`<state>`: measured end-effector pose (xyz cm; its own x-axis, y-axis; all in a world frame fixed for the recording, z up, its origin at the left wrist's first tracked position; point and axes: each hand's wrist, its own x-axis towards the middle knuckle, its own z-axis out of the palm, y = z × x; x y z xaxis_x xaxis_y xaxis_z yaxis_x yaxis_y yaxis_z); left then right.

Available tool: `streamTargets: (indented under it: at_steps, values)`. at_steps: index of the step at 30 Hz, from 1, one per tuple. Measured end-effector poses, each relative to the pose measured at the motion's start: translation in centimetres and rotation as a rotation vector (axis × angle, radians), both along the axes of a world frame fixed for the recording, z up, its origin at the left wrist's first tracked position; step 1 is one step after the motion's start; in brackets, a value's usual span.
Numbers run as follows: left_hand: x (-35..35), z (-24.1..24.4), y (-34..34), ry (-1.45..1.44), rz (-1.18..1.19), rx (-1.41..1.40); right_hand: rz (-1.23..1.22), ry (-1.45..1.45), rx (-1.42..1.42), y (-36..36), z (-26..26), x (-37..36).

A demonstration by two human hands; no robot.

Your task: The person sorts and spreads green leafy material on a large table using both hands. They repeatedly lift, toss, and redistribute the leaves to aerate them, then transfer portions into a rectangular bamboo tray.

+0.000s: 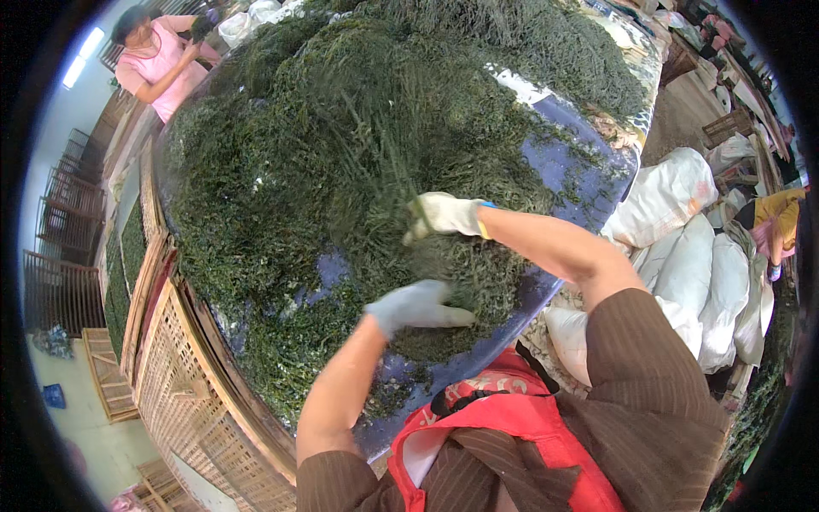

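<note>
A large heap of dark green strands, which look like seaweed [256, 173], covers a table with a blue-purple surface [566, 163]. My right hand [441, 214], in a white knitted glove, is closed around a bunch of long strands [377, 147] that fan up and away from it, blurred. Nearer to me, my left hand [416, 308] wears a grey-blue glove. Its fingers are apart over a smaller clump of strands [492, 281] by the table's near edge. Nothing shows between them.
Slatted wooden frames with woven panels [192, 390] stand along the left side. Full white sacks [672, 192] are piled to the right. A person in pink [163, 64] handles green strands at the far left. Another person in yellow [777, 214] is at the right rim.
</note>
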<state>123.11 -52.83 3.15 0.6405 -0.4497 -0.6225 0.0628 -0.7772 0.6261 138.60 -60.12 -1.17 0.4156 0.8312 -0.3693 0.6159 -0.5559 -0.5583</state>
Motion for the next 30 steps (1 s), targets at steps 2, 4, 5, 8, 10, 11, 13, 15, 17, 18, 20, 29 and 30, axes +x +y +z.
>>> streamTargets:
  at_steps: [2, 4, 5, 8, 10, 11, 13, 15, 17, 18, 20, 29, 30]
  values:
    - [-1.1, 3.5, 4.4, -0.06, 0.446, -0.146, 0.191, -0.357, 0.02, -4.6, -5.3, 1.0]
    - [-1.4, 1.2, 9.9, -0.098, 1.149, -0.435, 0.314, -0.601, 0.039, -6.1, -6.1, -0.5]
    - [-1.5, -1.0, 11.8, -0.296, 1.389, -0.424, 0.172, -0.46, -0.003, -5.9, -1.5, -2.8]
    - [1.9, -3.8, 13.4, -0.12, 1.331, -0.751, 0.258, -0.651, 0.132, -7.3, 0.0, -5.6]
    - [5.0, -2.8, 9.0, -0.079, 1.265, -0.887, 0.245, -0.714, 0.211, -8.8, -0.7, -6.8]
    - [6.9, -4.1, 7.2, -0.12, 1.174, -0.905, 0.249, -0.783, 0.263, -9.3, -0.5, -7.4]
    - [10.9, -8.3, 3.7, -0.261, 0.937, -0.896, 0.19, -0.811, 0.268, -9.5, 0.3, -8.7]
    - [13.4, -6.3, 0.3, -0.093, 0.919, -0.965, 0.116, -0.786, 0.281, -10.3, 0.4, -9.4]
    - [15.0, -8.6, -0.6, -0.251, 0.849, -0.682, 0.083, -0.792, 0.29, -11.2, 0.6, -10.1]
    - [15.2, -9.7, -0.7, -0.263, 0.855, -0.673, 0.089, -0.811, 0.296, -11.6, 0.7, -10.3]
    - [15.2, -7.6, -2.7, -0.202, 0.872, -0.797, -0.095, -0.691, 0.321, -13.3, -0.5, -10.8]
    - [13.6, 15.9, 0.3, -1.14, 0.377, -0.222, -0.286, -0.53, 0.522, -18.6, 4.9, -5.1]
    - [13.9, 18.2, 1.4, -1.344, 0.172, 0.096, -0.318, -0.499, 0.542, -19.9, 4.8, -4.5]
